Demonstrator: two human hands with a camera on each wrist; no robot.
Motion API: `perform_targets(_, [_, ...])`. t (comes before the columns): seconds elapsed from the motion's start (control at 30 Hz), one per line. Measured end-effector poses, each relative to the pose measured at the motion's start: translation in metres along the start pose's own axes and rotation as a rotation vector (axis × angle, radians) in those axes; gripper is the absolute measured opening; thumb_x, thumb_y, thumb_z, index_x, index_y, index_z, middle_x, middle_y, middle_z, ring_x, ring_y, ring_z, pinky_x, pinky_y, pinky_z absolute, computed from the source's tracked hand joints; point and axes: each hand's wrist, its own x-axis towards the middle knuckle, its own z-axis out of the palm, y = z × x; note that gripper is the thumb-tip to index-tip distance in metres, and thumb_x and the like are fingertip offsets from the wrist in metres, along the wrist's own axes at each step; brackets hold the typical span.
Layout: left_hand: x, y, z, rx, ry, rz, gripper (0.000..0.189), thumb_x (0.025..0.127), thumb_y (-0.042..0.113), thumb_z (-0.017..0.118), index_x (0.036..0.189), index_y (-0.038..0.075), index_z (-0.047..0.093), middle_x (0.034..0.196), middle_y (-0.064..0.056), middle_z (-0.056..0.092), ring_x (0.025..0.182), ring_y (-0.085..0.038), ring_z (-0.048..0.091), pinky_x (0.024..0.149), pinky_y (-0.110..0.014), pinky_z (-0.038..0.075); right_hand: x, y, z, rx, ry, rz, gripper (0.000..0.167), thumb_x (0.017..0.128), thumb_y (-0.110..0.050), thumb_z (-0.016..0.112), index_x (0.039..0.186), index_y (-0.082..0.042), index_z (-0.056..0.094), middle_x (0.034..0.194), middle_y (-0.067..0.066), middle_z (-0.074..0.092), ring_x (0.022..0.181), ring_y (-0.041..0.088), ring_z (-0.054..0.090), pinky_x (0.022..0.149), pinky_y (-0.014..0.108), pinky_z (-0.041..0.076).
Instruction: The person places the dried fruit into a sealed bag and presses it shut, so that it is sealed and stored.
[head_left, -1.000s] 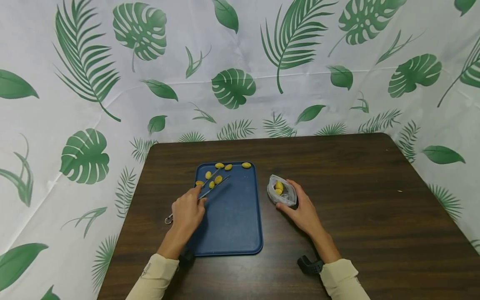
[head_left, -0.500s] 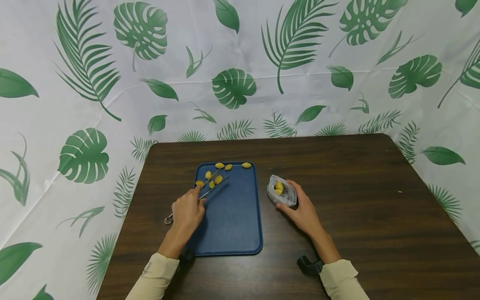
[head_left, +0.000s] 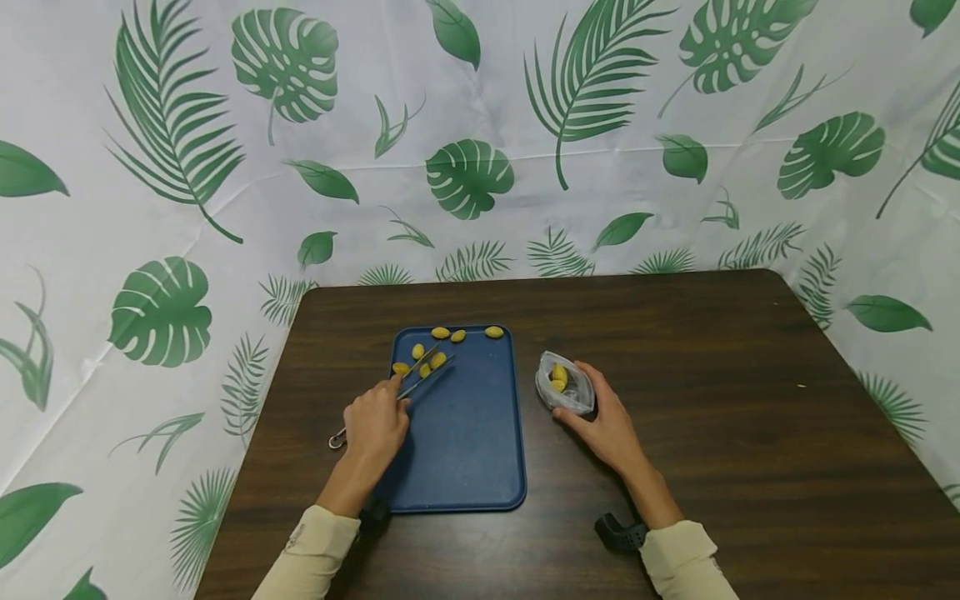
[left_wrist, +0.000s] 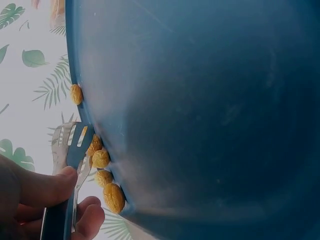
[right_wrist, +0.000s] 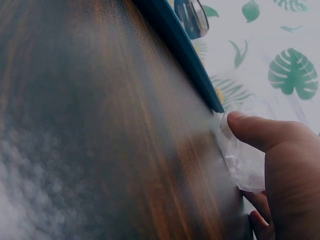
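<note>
My left hand [head_left: 375,425] holds a pair of metal tongs [head_left: 431,372] over the left side of a blue tray [head_left: 465,454]. In the left wrist view the thumb presses one arm of the tongs [left_wrist: 78,147], whose ends are slotted. The tips stand apart, close to several small yellow, wrinkled oval pieces [head_left: 438,360] at the tray's far left. Right of the tray, my right hand [head_left: 611,425] grips a clear plastic bag [head_left: 546,393] by its side, thumb in front. Its mouth faces up, and a few yellow pieces [head_left: 558,377] lie inside.
Single yellow pieces lie along the tray's far edge, one at its far right corner [head_left: 493,332]. The dark wooden table [head_left: 712,375] extends to the right. Behind it hangs a white cloth with green leaves [head_left: 480,179].
The tongs' tips have come slightly closer together and drawn back a little toward the left hand. The right hand and the bag stay in place.
</note>
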Motion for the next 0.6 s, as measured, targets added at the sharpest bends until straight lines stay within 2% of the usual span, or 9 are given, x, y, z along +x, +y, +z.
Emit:
perform_targets(0.3, [0.0012,-0.0013,0.0013,-0.022,0.003,-0.01,0.035,0.092,0.015,0.073,0.126,0.004,0.074,0.111,-0.02,0.078,0.081,-0.045,0.073,0.063,-0.058,0.054,0.0011,0.001,-0.001,0.002,-0.005,0.004,0.087,0.087,-0.047,0.081,0.159,-0.029,0.036,0.157,0.012,0.049,0.134,0.037,0.054,0.104,0.065,0.042])
perform_targets(0.6, [0.0001,-0.0008,0.0018,-0.046,0.026,0.01,0.033,0.092,0.013,0.073,0.124,0.006,0.075,0.111,-0.019,0.078,0.079,-0.044,0.073,0.06,-0.057,0.053,0.0004,0.0024,0.0,0.006,-0.001,0.003,0.086,0.087,-0.046,0.081,0.158,-0.028,0.036,0.156,0.012,0.05,0.132,0.037,0.054,0.104,0.064,0.043])
